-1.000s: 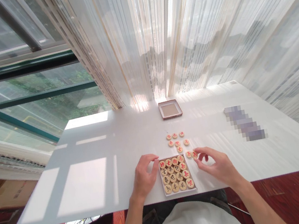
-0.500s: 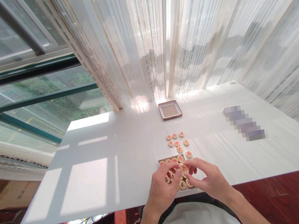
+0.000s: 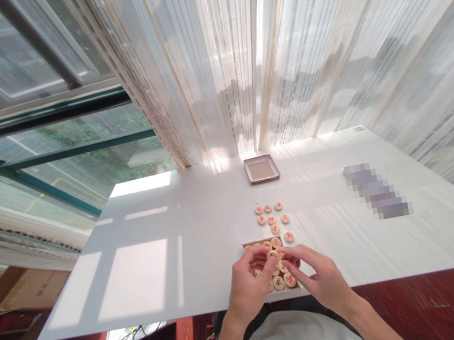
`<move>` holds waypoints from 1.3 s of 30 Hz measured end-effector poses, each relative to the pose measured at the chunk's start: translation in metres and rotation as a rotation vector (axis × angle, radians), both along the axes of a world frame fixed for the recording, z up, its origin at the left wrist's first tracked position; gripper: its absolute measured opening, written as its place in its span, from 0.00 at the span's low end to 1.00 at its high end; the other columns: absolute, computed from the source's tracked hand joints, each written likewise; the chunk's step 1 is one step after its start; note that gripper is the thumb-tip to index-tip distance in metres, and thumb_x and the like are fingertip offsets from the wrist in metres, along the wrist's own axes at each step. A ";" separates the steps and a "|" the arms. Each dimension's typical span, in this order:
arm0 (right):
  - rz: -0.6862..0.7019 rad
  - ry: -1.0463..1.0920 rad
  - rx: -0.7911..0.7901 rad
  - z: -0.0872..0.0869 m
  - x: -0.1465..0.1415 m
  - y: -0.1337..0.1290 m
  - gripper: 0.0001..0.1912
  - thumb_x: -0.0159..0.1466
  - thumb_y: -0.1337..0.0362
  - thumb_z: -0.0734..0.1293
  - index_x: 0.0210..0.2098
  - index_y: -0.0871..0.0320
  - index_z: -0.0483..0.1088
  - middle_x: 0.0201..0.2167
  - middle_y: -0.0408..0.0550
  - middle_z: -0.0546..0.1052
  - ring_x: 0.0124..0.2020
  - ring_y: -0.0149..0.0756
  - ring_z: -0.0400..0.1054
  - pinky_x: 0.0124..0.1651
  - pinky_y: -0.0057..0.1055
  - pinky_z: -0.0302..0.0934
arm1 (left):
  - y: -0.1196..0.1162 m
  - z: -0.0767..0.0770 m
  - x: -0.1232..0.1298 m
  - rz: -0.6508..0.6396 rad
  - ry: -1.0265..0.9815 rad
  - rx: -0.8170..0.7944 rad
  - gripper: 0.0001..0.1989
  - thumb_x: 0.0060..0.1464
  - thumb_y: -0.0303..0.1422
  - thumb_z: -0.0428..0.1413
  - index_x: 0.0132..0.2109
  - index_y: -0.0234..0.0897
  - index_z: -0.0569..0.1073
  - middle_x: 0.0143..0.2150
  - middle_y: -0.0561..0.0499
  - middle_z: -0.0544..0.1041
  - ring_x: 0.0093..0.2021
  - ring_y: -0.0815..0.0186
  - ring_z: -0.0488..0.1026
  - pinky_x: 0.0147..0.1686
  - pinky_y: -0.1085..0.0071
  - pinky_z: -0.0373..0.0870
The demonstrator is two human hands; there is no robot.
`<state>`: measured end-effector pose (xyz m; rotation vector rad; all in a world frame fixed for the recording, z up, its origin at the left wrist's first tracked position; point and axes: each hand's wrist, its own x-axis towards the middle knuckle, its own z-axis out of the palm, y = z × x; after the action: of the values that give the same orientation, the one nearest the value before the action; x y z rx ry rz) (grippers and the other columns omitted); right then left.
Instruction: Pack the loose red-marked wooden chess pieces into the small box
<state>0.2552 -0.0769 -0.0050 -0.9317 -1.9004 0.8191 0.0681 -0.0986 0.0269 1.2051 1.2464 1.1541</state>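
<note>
Near eight loose discs: left hand around one piece, right hand, hold unclear

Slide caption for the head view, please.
Left hand and right hand over an open box of xiangqi pieces on a white table.

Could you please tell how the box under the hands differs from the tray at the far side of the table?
The box shows round pieces inside; the tray shows its brownish base. The hands partly cover the box, while the tray is in full view. Both are open on top and lie on the table.
</note>
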 end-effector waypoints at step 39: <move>-0.367 0.001 -0.349 -0.029 0.050 0.024 0.16 0.67 0.52 0.65 0.46 0.55 0.75 0.38 0.50 0.82 0.36 0.42 0.77 0.43 0.36 0.71 | 0.002 -0.018 -0.015 0.055 -0.100 -0.105 0.16 0.56 0.43 0.62 0.43 0.36 0.73 0.39 0.47 0.80 0.38 0.62 0.80 0.41 0.66 0.78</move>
<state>0.3049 -0.0530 -0.0343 -1.4408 -1.5415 0.9373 0.0533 -0.0970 0.0090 1.0295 1.2545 1.1602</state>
